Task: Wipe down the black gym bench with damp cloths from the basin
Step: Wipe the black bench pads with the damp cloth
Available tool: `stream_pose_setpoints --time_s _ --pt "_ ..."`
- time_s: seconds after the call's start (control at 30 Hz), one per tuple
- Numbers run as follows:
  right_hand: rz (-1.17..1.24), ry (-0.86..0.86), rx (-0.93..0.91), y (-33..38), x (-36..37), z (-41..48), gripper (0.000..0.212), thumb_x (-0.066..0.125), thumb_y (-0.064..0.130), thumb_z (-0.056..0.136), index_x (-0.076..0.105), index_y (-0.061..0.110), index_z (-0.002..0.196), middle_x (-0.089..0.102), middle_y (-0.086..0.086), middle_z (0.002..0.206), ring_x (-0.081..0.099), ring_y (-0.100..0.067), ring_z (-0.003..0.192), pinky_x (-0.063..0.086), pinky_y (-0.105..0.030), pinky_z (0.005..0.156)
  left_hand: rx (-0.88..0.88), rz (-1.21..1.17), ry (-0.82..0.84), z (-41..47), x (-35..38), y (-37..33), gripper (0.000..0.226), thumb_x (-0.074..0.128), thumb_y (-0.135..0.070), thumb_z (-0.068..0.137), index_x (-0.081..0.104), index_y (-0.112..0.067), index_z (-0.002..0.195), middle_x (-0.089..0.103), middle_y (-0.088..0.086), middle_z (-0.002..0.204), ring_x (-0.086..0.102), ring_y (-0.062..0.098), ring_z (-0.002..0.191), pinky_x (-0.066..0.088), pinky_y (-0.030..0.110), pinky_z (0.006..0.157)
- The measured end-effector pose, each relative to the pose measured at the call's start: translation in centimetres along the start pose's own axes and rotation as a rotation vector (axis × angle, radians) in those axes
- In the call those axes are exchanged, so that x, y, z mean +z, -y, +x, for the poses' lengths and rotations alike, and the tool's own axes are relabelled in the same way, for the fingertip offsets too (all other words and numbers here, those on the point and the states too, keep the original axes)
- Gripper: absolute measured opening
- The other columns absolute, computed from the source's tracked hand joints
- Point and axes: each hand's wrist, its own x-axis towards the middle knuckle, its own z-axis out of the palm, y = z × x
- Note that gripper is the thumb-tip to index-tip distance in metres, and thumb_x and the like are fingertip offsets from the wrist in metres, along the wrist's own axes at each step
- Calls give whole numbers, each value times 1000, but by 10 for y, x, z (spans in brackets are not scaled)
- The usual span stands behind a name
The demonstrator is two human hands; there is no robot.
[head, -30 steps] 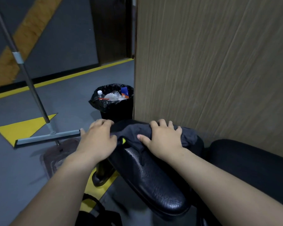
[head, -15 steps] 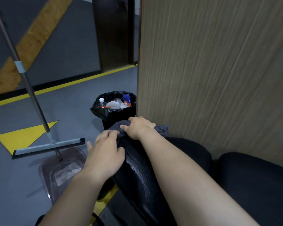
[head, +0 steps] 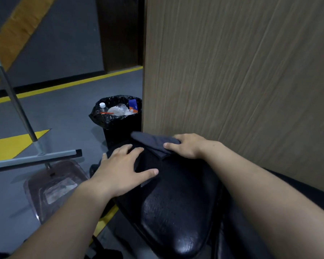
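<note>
Head view: the bench, glossy pebbled black, runs along the wood wall. One folded grey cloth lies at its far end, and the right hand is flat on it, pressing. The left hand, fingers spread, presses a darker matte patch beside it; a second cloth? Can't tell. On the floor to the left: one basin, one squeegee, one bin.

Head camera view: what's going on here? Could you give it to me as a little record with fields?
Bench: black, padded, beside a wood-grain panel
Cloth: grey, on the bench's far end
Right hand: pressing on the cloth
Left hand: flat, fingers spread, on the bench
Basin: clear, on the floor left of the bench
Bin: black-bagged, holding rubbish
Squeegee: beside the basin
</note>
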Motion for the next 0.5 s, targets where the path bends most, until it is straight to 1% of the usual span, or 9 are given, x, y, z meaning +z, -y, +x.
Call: stream_pose_setpoints --time_s 0.1,0.23,0.3,0.37,0.43,0.5 --pt "70 -2 20 -34 -8 -23 74 43 77 84 46 33 143 53 2 145 48 -23 133 36 -33 110 -8 8 19 0 4 -4 95 39 -90 71 27 -41 151 17 -2 163 13 21 150 12 59 118" --pt "159 51 42 -66 -16 -51 66 46 68 91 40 33 146 51 2 145 47 -20 134 30 -24 107 -3 23 25 0 5 -5 96 40 -90 70 26 -40 151 16 -2 164 13 21 150 12 59 118" --pt "143 41 39 -71 -17 -58 67 46 69 91 37 34 148 51 1 146 46 -21 135 31 -25 110 5 27 20 0 5 -4 101 35 -94 66 26 -40 151 18 -2 163 15 22 149 15 58 118" --pt "110 28 51 -70 -14 -63 72 44 72 89 32 35 149 51 -1 147 46 -23 135 33 -31 113 20 34 12 -1 5 -3 104 31 -95 64 27 -39 151 20 -2 163 17 22 149 16 58 118" --pt "51 10 66 -68 -8 -70 76 41 74 88 25 36 152 50 -4 147 47 -27 134 35 -36 112 28 35 5 -3 4 -4 101 31 -93 66 28 -38 151 20 -2 162 18 22 149 16 58 118" --pt "-27 -22 64 -64 -2 -82 78 37 74 88 19 36 153 48 -10 146 46 -31 133 36 -40 111 34 28 3 -4 4 -3 104 27 -95 64 28 -39 151 20 -2 162 18 22 149 16 59 118"
